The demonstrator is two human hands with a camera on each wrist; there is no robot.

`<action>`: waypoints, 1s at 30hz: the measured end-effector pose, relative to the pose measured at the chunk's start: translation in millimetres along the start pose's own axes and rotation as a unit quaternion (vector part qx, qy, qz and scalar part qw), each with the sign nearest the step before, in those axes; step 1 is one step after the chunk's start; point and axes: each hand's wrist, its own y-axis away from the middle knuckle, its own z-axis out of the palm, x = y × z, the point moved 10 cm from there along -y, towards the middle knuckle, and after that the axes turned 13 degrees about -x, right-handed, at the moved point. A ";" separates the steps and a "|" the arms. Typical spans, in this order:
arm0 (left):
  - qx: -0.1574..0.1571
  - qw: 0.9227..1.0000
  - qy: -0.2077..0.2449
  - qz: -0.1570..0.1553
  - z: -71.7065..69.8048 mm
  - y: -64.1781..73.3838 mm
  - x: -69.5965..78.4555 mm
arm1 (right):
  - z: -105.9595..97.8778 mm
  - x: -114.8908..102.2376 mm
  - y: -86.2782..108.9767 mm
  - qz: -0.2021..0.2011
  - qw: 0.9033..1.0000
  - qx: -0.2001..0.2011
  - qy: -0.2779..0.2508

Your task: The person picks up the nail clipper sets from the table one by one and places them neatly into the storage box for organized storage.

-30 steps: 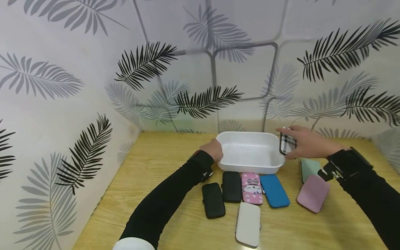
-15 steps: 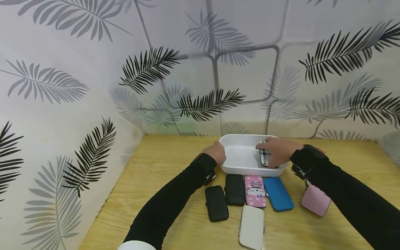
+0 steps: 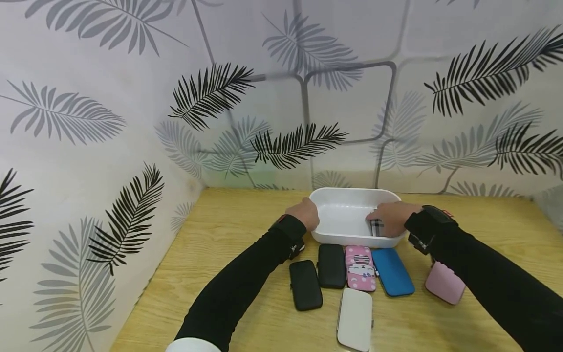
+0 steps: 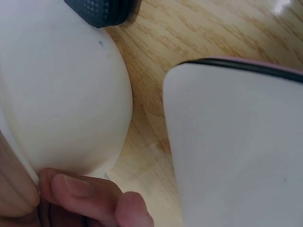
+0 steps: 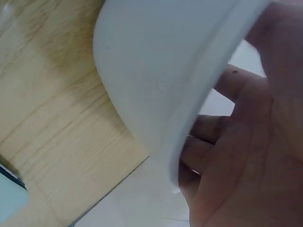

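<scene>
My left hand (image 3: 305, 214) grips the left end of a white plastic basin (image 3: 336, 239); in the left wrist view its fingers (image 4: 90, 194) curl at the basin's rim. My right hand (image 3: 391, 217) is down inside the basin's right end, holding a small black-and-white plaid case (image 3: 376, 228) low near the floor of it. The hand covers much of this case. From the right wrist, the right fingers (image 5: 203, 153) reach over the rim and the case is hidden behind the basin wall.
In front of the basin lie two black cases (image 3: 305, 285), a pink cartoon case (image 3: 360, 269), a blue case (image 3: 393, 272) and a cream case (image 3: 355, 320). A mauve case (image 3: 445, 283) lies beneath the right forearm. A mint case (image 5: 12, 196) shows from the right wrist. Patterned cloth (image 3: 281, 98) hangs behind.
My right hand has carried the plaid case leftward from beside the basin's right rim, then lowered it inside. The left hand has kept its grip on the basin.
</scene>
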 end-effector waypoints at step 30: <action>-0.005 1.000 -0.002 -0.013 3.5 -11.2 -1.7 | -19.3 -7.4 41.9 -0.046 0.986 0.134 -0.093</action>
